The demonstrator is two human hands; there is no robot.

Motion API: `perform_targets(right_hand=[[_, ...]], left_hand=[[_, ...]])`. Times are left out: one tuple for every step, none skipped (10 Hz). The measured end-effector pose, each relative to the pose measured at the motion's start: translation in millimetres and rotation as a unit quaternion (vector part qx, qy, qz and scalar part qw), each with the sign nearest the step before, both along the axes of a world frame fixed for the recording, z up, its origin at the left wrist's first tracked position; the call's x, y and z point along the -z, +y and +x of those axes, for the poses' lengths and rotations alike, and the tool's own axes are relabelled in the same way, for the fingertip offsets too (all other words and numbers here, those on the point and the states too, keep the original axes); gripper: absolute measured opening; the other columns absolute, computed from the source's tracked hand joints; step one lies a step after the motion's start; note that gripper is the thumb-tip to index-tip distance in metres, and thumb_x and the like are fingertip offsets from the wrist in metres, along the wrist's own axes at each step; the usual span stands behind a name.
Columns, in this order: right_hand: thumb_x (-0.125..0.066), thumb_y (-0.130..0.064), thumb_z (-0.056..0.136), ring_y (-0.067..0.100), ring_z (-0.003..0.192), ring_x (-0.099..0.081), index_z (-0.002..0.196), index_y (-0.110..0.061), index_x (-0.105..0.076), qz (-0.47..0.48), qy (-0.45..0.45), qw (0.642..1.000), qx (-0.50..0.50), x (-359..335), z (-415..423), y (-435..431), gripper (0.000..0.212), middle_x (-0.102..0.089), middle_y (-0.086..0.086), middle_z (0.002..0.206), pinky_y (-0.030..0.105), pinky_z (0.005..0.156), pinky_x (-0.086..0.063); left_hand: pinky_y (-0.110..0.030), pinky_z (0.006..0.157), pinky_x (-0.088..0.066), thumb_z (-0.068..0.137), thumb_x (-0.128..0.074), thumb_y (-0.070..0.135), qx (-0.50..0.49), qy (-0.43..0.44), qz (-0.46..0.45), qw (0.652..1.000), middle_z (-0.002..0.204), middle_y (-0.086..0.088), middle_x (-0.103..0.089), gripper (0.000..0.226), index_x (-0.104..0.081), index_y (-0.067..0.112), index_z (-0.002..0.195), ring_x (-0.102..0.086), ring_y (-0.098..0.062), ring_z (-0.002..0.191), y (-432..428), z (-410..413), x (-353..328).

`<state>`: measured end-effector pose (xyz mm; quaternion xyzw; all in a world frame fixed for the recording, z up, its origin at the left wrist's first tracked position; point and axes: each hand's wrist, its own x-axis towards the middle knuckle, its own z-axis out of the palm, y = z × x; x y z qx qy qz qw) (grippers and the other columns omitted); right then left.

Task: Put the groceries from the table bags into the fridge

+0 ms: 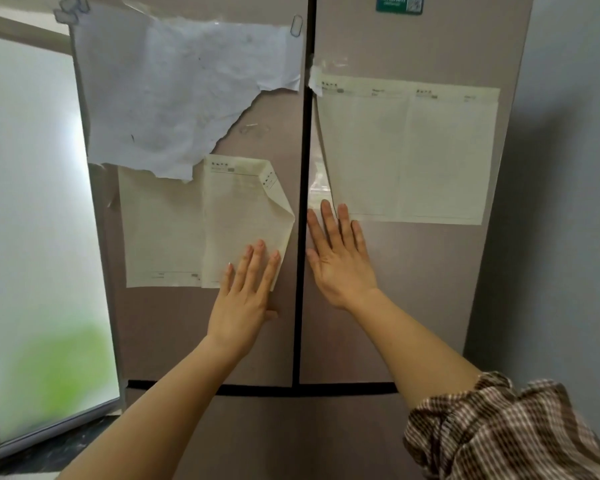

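I have both hands flat and empty on the fridge (pixel 413 289): my left hand (pixel 245 299) lies on the left door (pixel 174 327), fingertips over a curled cream sheet (pixel 246 216); my right hand (pixel 340 261) lies on the right door (pixel 430 306), just beside the dark centre seam (pixel 300 271). Both doors look shut. No groceries or bags are in view. I judge the step is pressing the doors closed, or starting to open them. To do it well, I keep even palm pressure near the seam and avoid creasing the loose papers.
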<state>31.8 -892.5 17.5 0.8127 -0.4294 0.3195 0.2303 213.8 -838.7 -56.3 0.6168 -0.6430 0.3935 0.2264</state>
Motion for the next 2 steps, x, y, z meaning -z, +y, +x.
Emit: perform_targets(right_hand=[[-0.029,-0.036,0.101,0.019,0.143,0.028,0.149,-0.027,0.018,0.029,-0.009,0.999,-0.027,-5.9,-0.7,10.8,0.067,0.029,-0.004,0.156,0.040,0.118,0.015],[-0.045,-0.034,0.097,0.016,0.149,0.005,0.154,-0.029,-0.012,0.070,-0.100,0.986,-0.117,-19.8,-12.5,27.2,0.066,0.002,-0.004,0.163,0.039,0.117,-0.002]], left_hand=[[-0.051,0.114,-0.013,0.062,-0.082,0.044,-0.003,0.008,0.007,1.000,0.159,-0.014,0.007,0.123,-0.004,0.013,0.152,0.005,-0.030,0.146,5.3,-3.5,-3.0],[-0.051,0.114,-0.010,0.065,-0.080,0.044,0.005,0.014,0.005,1.000,0.159,-0.011,0.014,0.122,0.002,0.014,0.151,0.010,-0.028,0.145,3.4,-4.0,-0.8]])
